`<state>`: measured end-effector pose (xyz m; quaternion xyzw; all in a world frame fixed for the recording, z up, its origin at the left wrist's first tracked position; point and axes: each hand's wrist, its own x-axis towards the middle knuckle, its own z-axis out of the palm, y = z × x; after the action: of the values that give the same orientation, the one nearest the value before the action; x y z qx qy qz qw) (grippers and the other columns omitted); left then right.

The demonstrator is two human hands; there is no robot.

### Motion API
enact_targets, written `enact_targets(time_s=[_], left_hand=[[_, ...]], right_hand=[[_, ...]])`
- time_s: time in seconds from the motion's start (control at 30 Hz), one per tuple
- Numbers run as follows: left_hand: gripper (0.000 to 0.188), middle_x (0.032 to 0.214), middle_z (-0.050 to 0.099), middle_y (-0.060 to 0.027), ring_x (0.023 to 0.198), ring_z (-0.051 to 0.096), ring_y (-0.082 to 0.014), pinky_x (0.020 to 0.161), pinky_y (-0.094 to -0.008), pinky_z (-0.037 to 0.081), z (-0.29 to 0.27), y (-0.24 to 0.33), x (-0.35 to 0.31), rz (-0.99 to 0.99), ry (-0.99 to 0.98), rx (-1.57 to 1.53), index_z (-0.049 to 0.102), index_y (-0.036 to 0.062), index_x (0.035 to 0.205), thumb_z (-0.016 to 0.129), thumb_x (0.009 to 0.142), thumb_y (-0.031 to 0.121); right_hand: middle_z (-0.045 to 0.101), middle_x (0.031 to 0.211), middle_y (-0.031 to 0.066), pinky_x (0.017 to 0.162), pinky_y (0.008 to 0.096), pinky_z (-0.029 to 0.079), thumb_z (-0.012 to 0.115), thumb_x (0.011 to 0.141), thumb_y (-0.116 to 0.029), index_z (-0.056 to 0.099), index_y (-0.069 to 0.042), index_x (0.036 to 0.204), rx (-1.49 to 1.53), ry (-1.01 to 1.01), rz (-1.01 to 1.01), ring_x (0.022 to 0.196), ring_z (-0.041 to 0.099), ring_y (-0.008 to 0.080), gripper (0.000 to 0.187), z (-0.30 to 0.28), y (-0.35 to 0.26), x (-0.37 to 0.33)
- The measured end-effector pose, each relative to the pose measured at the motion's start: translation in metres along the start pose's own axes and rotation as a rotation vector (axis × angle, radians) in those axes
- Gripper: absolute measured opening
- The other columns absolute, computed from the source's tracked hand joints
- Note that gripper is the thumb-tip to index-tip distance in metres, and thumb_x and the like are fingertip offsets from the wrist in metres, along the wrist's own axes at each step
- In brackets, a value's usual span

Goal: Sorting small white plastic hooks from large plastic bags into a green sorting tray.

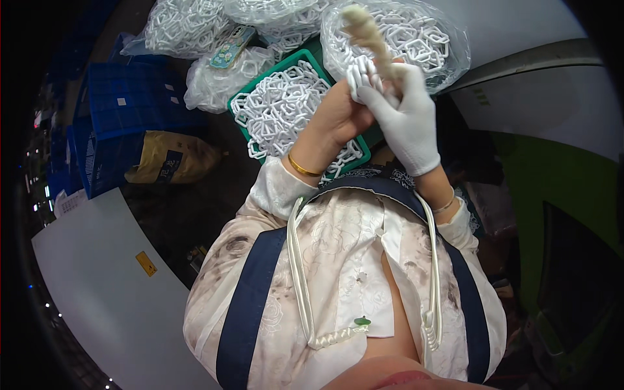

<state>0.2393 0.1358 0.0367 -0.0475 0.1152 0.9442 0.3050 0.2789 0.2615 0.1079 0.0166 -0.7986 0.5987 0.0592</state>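
My bare left hand (348, 112), with a gold bangle at the wrist, is closed round a small cluster of white links (364, 77). Pressed against it from the right is my right hand (413, 123), in a white glove, its fingers bent. From the gloved fingers a beige, stick-like thing (372, 39) with a fuzzy, thicker end sticks up and away. Motion blurs it, so its kind cannot be made out. Below the hands stands a green crate (242, 130) heaped with white angular plastic links (283, 104).
A clear bag (448, 58) of similar links lies at the far right. More filled bags (188, 29) stand at the far left, with a phone (232, 47) in a patterned case on one. Blue crates (130, 97), a brown paper sack (172, 158) and a pale table (110, 279) are leftward.
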Motion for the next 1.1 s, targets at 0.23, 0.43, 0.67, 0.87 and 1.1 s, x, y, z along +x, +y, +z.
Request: enact_targets(time_s=[0.23,0.43,0.67,0.87,1.1], left_hand=[[0.03,0.129,0.06,-0.0201,0.122,0.058,-0.0292,0.112,-0.0459,0.045,0.0,0.0,-0.001,0.122,-0.026,-0.072,0.053,-0.0058,0.13,0.052,0.103,0.006],[0.044,0.139,0.054,-0.0203,0.13,0.054,-0.0315,0.115,-0.0458,0.042,-0.012,0.002,-0.002,-0.034,-0.32,-0.25,0.045,-0.0047,0.14,0.058,0.1,0.009],[0.04,0.138,0.055,-0.0153,0.129,0.053,-0.0281,0.113,-0.0469,0.043,0.003,0.01,-0.006,0.206,-0.014,0.071,0.045,0.0001,0.142,0.048,0.103,0.006],[0.032,0.129,0.061,-0.0123,0.12,0.061,-0.0225,0.108,-0.0414,0.048,0.051,0.039,0.01,0.584,-0.071,0.523,0.049,0.0042,0.137,0.046,0.106,0.007],[0.06,0.137,0.052,-0.0202,0.126,0.048,-0.0402,0.108,-0.0505,0.039,0.025,0.037,0.066,1.136,0.043,2.16,0.051,0.0031,0.136,0.063,0.078,-0.003]], right_hand=[[0.05,0.081,-0.0056,0.06,0.0191,0.038,0.073,0.093,-0.013,0.054,-0.001,0.107,0.115,0.177,0.054,0.069,0.042,0.0017,0.027,-0.015,0.016,0.014],[0.049,0.075,-0.0058,0.058,0.0204,0.037,0.078,0.089,-0.016,0.054,-0.002,0.105,-0.029,0.066,0.072,0.065,0.041,0.0024,0.032,-0.001,0.008,0.001],[0.058,0.085,0.0111,0.072,0.031,0.047,0.048,0.107,-0.02,0.058,-0.002,0.111,-0.197,0.001,-0.043,0.075,0.054,0.017,0.021,-0.024,0.025,-0.005],[0.043,0.071,-0.0027,0.058,0.0249,0.035,0.046,0.107,-0.019,0.061,-0.003,0.102,-0.235,0.272,0.058,0.061,0.039,0.0071,0.022,-0.073,0.058,-0.002],[0.047,0.074,-0.004,0.06,0.0226,0.037,0.045,0.107,-0.019,0.062,-0.001,0.107,-0.243,0.326,0.122,0.063,0.04,0.0052,0.025,-0.089,0.056,-0.009]])
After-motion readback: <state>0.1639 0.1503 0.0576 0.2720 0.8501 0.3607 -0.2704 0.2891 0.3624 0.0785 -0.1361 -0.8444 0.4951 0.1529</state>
